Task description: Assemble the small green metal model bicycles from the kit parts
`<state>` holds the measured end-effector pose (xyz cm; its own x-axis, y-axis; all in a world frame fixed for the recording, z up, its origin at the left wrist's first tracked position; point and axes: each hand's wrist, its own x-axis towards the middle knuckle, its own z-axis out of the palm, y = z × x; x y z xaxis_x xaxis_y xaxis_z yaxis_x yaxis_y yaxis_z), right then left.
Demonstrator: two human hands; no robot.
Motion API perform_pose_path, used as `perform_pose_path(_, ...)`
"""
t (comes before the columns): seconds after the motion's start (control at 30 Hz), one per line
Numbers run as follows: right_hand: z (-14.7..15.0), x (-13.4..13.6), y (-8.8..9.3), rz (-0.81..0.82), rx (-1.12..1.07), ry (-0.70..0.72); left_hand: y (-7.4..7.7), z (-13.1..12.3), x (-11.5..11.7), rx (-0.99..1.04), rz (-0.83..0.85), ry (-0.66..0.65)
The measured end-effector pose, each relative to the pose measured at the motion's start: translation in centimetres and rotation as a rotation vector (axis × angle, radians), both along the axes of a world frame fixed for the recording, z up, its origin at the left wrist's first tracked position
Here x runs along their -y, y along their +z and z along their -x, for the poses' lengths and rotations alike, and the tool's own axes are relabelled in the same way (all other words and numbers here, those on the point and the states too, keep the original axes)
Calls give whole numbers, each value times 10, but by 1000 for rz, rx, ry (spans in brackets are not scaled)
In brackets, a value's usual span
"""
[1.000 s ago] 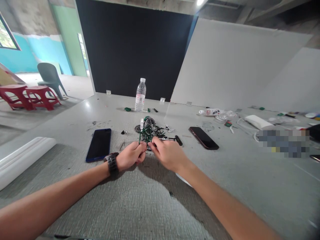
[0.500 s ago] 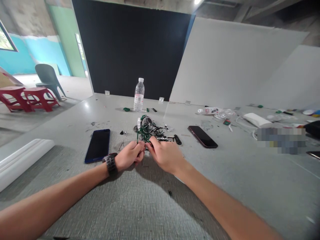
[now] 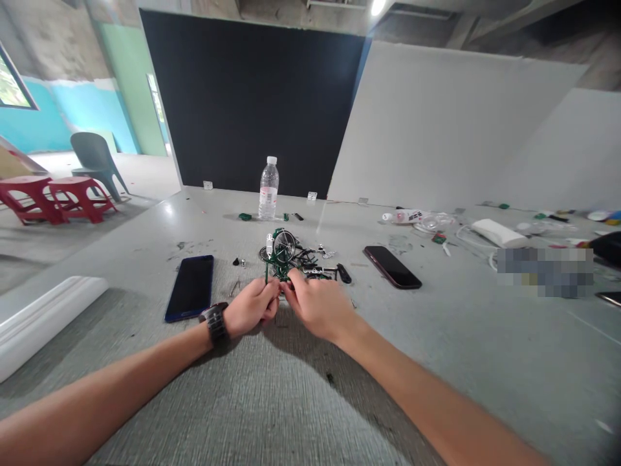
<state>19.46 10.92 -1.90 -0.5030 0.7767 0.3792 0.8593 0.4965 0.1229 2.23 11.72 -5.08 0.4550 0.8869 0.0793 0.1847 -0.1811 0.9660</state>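
Observation:
A small green model bicycle (image 3: pixel 284 246), with black-rimmed spoked wheels and a white rack-like piece, stands tilted just beyond my fingertips. My left hand (image 3: pixel 252 304), wearing a dark watch (image 3: pixel 214 322), is closed around the near end of its green frame. From the other side my right hand (image 3: pixel 320 301) pinches at the same spot, thumb and forefinger meeting the left fingers. The exact part between the fingertips is hidden. Loose black and silver model parts (image 3: pixel 310 259) lie behind and right of the bicycle. Tiny pieces (image 3: pixel 239 262) rest to its left.
A blue-edged phone (image 3: pixel 190 288) lies left of my hands, another phone (image 3: pixel 392 266) to the right. Behind the bicycle stands a water bottle (image 3: pixel 268 191). A white roll (image 3: pixel 48 323) is at the left edge. Plastic packaging (image 3: pixel 431 221) and a white device (image 3: pixel 499 233) lie at right.
The view has tilted up slightly, so the scene sits a little lower. Both hands stay closed at the bicycle, with only a slight shift of the right fingers.

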Motion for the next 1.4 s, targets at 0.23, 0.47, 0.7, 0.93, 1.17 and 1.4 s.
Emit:
perform_pose_path(0.23,-8,-9,8,-102,-166,-124,6,-4,5,-48,-4,-19)
perform_pose_path(0.47,-13,-11,3,24,-79,-41,-9,-1,-2,-2,30,23)
perform_pose_path(0.7,-4,0,8,41,-17,19,-4,-4,1,8,48,52)
perform_pose_path(0.93,-7,-5,7,-69,-125,-17,-2,-5,3,-66,34,8)
perform_pose_path(1.17,-14,-14,5,-65,-160,-82,2,-5,7,-140,-44,-5)
perform_pose_path(1.4,-15,-14,6,52,-155,-77,2,-3,8,-146,-57,-31)
